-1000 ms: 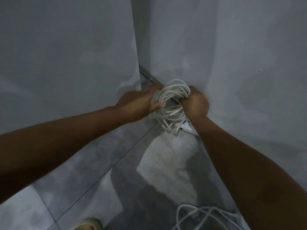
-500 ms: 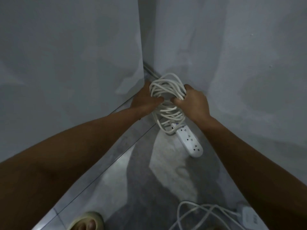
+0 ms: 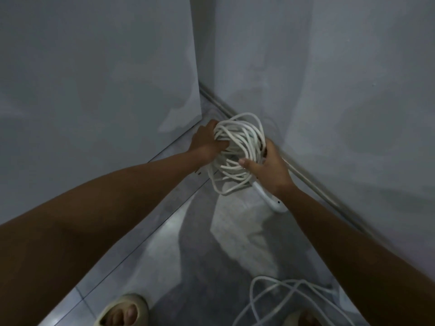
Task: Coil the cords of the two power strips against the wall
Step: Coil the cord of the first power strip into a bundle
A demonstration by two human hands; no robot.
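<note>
A bundle of coiled white cord [image 3: 237, 147] sits low in the corner where two grey walls meet. My left hand [image 3: 207, 143] grips the coil's left side, fingers curled through the loops. On the coil's right side my right hand [image 3: 268, 168] holds the loops, thumb across the front. The cord's white power strip [image 3: 274, 201] lies on the floor under my right wrist, mostly hidden. A second white cord [image 3: 289, 300] lies loose on the floor at the bottom right.
Grey walls close in on the left and right, meeting at the corner behind the coil. A thin pipe or conduit [image 3: 329, 196] runs along the base of the right wall. My sandalled foot [image 3: 124, 311] stands on the tiled floor at the bottom.
The coil has gone lower toward the floor corner. My right hand has shifted from a fist on the loops to a looser hold on the right side. The power strip is more hidden.
</note>
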